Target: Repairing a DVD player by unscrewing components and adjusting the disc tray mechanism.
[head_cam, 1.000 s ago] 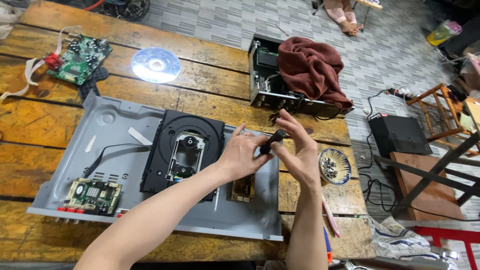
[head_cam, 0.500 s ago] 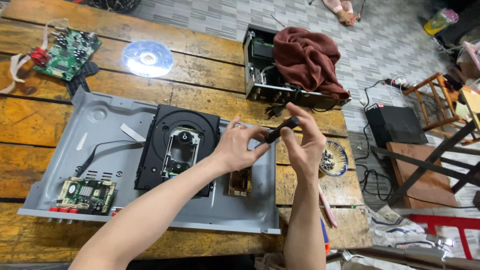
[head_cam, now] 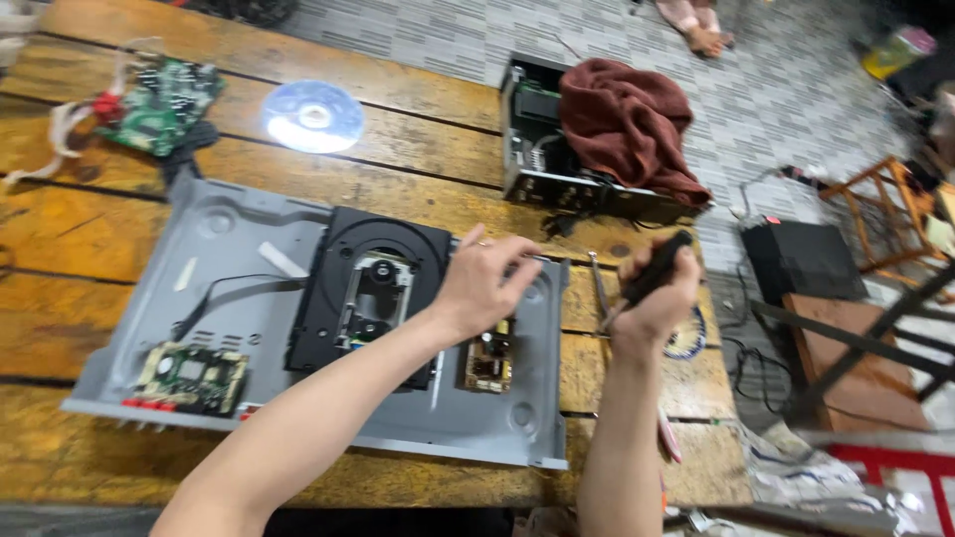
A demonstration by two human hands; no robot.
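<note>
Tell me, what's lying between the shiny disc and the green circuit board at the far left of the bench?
Only bare wooden bench top lies between the disc and the green circuit board, as the head view shows.

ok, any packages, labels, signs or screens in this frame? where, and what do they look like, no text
No screens, signs or clear packages.
White strip, maybe a label or tape: on the grey chassis floor, left of the black disc drive; narrow, slanted.
Yellow-green container: floor, top right; blurred.
Left hand rests over the chassis; right hand grips a black tool handle.
</note>
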